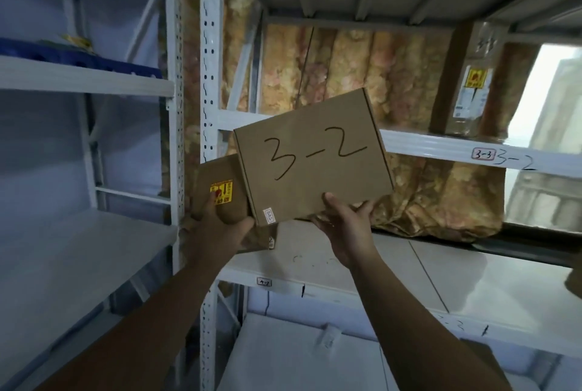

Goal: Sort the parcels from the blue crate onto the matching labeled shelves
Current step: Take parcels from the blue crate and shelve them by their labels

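Note:
My right hand (346, 227) grips the lower edge of a flat brown cardboard parcel (311, 157) with "3-2" handwritten on its face, held up in front of the white shelf unit. My left hand (217, 223) holds a second, smaller brown parcel (220, 192) with a yellow and red sticker, partly hidden behind the first. The shelf beam (456, 146) behind carries a "3-3" tag (483, 154) and a handwritten "3-2" beside it. The blue crate (78, 56) sits on a shelf at the upper left.
A tall brown box (466, 78) with a yellow sticker stands on the upper right shelf. A floral curtain (346, 69) hangs behind the shelves. The shelf below bears a "4-2" tag (264, 281). A perforated white upright (209, 75) divides the two shelf units.

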`<state>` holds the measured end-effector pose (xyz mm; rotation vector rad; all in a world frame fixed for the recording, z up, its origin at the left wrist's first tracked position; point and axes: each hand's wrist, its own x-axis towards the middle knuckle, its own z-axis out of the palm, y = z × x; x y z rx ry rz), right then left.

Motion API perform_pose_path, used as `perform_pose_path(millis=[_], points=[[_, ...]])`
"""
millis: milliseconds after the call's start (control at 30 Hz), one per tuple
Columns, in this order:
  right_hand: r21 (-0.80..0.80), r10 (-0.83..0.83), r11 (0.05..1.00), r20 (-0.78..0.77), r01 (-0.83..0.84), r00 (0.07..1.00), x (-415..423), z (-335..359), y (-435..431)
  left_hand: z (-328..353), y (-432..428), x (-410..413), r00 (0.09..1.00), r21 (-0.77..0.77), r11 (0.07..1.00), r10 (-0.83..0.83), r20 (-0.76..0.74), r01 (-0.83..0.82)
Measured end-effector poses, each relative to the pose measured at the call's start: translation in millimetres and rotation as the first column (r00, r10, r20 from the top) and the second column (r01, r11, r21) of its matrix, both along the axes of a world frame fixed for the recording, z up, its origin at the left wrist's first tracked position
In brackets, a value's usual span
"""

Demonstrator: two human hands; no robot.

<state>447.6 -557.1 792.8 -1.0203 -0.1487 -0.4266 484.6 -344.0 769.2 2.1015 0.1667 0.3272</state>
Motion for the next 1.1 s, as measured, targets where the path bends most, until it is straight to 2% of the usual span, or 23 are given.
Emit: perform_pose_path(millis=[100, 200, 300, 400, 467, 633, 867, 967, 1033, 1100], points=[[0.097, -0.007, 0.995, 0.012, 0.006, 1.000, 2, 8, 5, 1, 2, 2, 0.999, -0.035, 0.999, -0.033, 0.034, 0.035], [0.168, -0.135, 0.975, -0.053, 0.142, 0.989, -1, 19, 12, 4, 0, 6, 0.994, -0.135, 0.986, -0.099, 0.038, 0.103], [0.083, -0.277, 0.956, -0.073, 0.283, 0.958, -9, 23, 12, 3, 0, 13, 0.989, -0.206, 0.968, -0.144, 0.022, 0.145], [-0.036, -0.386, 0.922, -0.004, 0.386, 0.922, -12, 27, 4, 3, 0, 16, 0.989, -0.224, 0.963, -0.150, 0.008, 0.148], [-0.043, -0.408, 0.911, 0.070, 0.411, 0.910, -16, 34, -4, 6, 0, 18, 0.985, -0.237, 0.956, -0.171, 0.020, 0.171], [-0.126, -0.307, 0.935, 0.179, 0.332, 0.935, -9, 53, -14, 24, 1, 24, 0.985, -0.277, 0.946, -0.143, 0.101, 0.165], [0.060, -0.346, 0.938, 0.155, 0.340, 0.925, 10, 85, -33, 70, 14, 34, 0.952, -0.135, 0.988, -0.034, 0.304, 0.079], [0.148, -0.357, 0.932, 0.202, 0.332, 0.912, 25, 110, -49, 91, 16, 43, 0.916, -0.188, 0.976, -0.030, 0.400, 0.114], [0.221, -0.313, 0.940, 0.265, 0.258, 0.912, 40, 130, -61, 102, 17, 53, 0.884, -0.262, 0.947, -0.046, 0.465, 0.186], [0.218, -0.226, 0.962, 0.305, 0.163, 0.925, 61, 147, -70, 112, 15, 60, 0.852, -0.341, 0.891, -0.088, 0.517, 0.299]])
